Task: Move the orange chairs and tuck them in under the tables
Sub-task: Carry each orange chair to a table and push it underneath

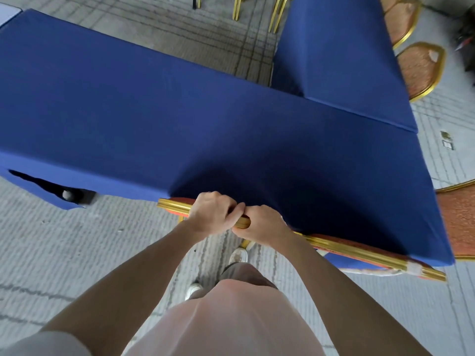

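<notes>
Head view: left hand [213,214] and right hand [262,224] clasp the orange chair [354,250] by its ribbed gold rail.

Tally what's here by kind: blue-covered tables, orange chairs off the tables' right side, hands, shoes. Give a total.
Blue-covered tables: 2
Orange chairs off the right side: 3
Hands gripping the gold chair frame: 2
Shoes: 2
Total: 9

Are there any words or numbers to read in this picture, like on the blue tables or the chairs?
No words or numbers can be read anywhere.
Blue tablecloth: plain, no print.
Orange chair: no label showing.
Small patches on the floor: too small and blurred to read.
</notes>
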The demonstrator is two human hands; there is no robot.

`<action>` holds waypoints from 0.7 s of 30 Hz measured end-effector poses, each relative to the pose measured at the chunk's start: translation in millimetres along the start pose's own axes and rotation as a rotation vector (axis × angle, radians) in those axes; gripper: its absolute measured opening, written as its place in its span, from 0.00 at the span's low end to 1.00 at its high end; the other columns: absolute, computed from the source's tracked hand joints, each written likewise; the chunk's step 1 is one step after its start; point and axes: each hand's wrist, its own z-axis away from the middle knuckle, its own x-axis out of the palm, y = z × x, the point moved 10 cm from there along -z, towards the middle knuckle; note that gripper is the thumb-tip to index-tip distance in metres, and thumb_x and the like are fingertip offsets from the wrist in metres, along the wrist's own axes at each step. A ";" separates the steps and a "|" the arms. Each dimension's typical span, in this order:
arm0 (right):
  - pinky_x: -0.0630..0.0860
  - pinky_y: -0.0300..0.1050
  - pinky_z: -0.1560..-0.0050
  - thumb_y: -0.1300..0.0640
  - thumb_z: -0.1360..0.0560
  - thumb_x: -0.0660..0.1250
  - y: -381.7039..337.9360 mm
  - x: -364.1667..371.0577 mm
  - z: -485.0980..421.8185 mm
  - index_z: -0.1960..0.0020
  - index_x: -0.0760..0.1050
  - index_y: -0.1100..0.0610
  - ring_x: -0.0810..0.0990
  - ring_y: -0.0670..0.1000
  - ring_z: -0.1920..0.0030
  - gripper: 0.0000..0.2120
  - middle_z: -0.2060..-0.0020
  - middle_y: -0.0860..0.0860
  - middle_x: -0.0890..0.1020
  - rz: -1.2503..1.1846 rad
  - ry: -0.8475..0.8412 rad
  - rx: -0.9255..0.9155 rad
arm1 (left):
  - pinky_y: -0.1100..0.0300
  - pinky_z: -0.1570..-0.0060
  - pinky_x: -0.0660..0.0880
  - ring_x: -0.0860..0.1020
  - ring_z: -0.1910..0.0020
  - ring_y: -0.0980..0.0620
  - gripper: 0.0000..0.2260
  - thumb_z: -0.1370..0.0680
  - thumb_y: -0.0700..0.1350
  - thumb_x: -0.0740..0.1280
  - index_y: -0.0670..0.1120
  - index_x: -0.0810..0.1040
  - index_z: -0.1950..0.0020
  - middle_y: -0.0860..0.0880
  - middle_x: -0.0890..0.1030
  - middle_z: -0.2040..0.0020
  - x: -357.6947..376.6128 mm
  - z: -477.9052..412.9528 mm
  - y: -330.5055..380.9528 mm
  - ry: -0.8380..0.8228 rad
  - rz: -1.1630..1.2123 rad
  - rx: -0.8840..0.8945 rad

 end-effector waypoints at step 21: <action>0.74 0.43 0.40 0.53 0.25 0.64 -36.4 -57.7 1.6 0.39 0.79 0.48 0.77 0.40 0.43 0.16 0.45 0.41 0.82 -0.428 0.008 -0.026 | 0.49 0.47 0.76 0.78 0.50 0.46 0.22 0.28 0.65 0.52 0.53 0.79 0.54 0.52 0.83 0.55 -48.4 12.9 -64.8 0.000 0.550 -0.495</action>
